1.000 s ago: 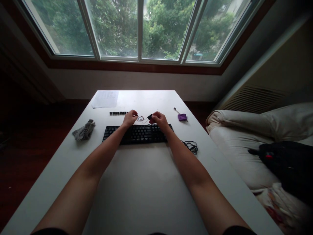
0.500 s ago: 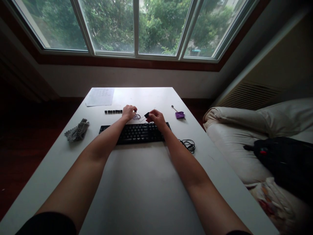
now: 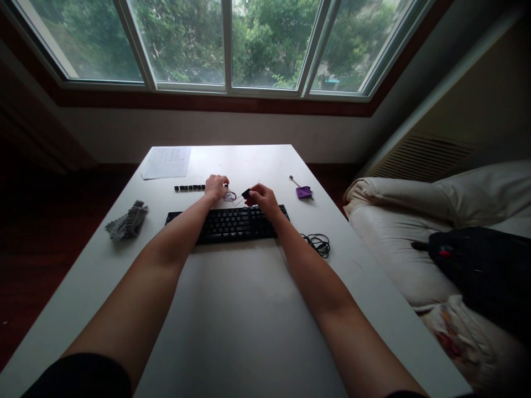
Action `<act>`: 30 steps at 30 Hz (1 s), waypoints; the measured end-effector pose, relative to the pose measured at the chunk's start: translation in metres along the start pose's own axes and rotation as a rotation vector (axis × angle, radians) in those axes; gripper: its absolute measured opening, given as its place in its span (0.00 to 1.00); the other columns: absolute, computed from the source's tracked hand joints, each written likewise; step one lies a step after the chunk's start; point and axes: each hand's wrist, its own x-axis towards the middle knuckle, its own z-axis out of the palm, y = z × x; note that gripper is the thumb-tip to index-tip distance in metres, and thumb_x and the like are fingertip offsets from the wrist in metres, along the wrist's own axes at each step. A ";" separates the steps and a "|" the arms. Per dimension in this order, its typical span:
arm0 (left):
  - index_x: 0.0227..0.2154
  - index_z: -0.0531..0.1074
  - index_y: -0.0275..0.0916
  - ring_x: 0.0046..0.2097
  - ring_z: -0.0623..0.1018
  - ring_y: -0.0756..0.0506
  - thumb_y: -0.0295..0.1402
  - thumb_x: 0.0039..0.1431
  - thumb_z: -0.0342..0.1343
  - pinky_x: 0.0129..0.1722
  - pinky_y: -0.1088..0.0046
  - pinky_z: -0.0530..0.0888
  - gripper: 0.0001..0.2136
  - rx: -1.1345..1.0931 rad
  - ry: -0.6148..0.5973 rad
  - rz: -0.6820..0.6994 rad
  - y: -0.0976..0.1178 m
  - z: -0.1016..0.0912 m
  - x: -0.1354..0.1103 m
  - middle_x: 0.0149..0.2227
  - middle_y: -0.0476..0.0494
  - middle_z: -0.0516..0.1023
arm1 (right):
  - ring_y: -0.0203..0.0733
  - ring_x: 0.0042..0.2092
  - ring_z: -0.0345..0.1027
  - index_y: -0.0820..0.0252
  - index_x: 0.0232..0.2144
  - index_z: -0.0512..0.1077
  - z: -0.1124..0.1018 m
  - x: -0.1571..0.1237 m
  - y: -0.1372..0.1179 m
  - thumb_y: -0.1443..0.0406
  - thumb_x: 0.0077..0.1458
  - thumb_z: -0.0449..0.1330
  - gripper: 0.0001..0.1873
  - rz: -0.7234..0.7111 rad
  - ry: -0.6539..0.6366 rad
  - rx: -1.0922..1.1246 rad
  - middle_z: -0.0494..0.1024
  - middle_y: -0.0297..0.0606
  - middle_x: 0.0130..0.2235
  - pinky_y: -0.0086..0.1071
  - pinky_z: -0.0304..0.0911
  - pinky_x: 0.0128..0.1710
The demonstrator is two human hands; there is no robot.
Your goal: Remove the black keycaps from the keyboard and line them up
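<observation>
Over the far side of the black keyboard (image 3: 232,225), my right hand (image 3: 264,198) pinches a small black piece with thin wires, which looks like a wire keycap puller (image 3: 246,194). Its wires point left toward my left hand. My left hand (image 3: 215,187) is closed at the right end of a row of black keycaps (image 3: 188,188). A small dark thing shows at its fingertips, probably a keycap, but too small to be sure. Between the hands, behind the keyboard, lies a small round clear item with a dark rim (image 3: 229,197). My forearms cover parts of the keyboard.
On the white table (image 3: 232,309) lie a grey cloth (image 3: 128,222) at left, printed paper (image 3: 166,162) at far left, a coiled black cable (image 3: 318,244), and a purple cloth (image 3: 304,192) beside a thin brush-like stick (image 3: 294,181). A sofa (image 3: 385,243) with a black bag stands right.
The whole view has shifted slightly. Both hands keep nearly the same places and grips.
</observation>
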 end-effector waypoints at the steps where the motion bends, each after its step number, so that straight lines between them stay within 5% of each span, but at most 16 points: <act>1: 0.38 0.79 0.45 0.53 0.68 0.35 0.28 0.54 0.60 0.54 0.55 0.67 0.09 0.006 0.002 -0.005 -0.001 0.000 0.000 0.45 0.40 0.80 | 0.42 0.29 0.78 0.57 0.35 0.69 0.000 0.000 0.001 0.51 0.52 0.67 0.18 0.002 0.000 -0.004 0.80 0.33 0.27 0.33 0.75 0.30; 15: 0.46 0.77 0.45 0.56 0.67 0.34 0.28 0.55 0.61 0.57 0.53 0.66 0.15 -0.053 0.007 -0.015 -0.004 -0.003 -0.006 0.50 0.38 0.75 | 0.39 0.32 0.77 0.55 0.39 0.66 0.000 0.003 -0.001 0.53 0.53 0.64 0.17 -0.019 0.076 -0.053 0.77 0.32 0.32 0.31 0.74 0.29; 22: 0.48 0.77 0.44 0.58 0.67 0.33 0.31 0.59 0.59 0.58 0.52 0.67 0.13 -0.044 0.040 0.048 0.011 -0.018 -0.028 0.53 0.37 0.74 | 0.38 0.33 0.75 0.55 0.42 0.68 -0.005 0.008 0.000 0.51 0.56 0.61 0.18 -0.092 0.112 -0.146 0.75 0.33 0.34 0.29 0.72 0.27; 30: 0.41 0.80 0.45 0.48 0.76 0.40 0.36 0.62 0.56 0.50 0.64 0.71 0.09 -0.078 -0.196 0.265 0.043 -0.025 -0.066 0.45 0.43 0.80 | 0.38 0.31 0.73 0.55 0.44 0.76 0.000 0.001 -0.001 0.53 0.61 0.58 0.16 -0.166 0.073 -0.439 0.76 0.33 0.29 0.30 0.73 0.31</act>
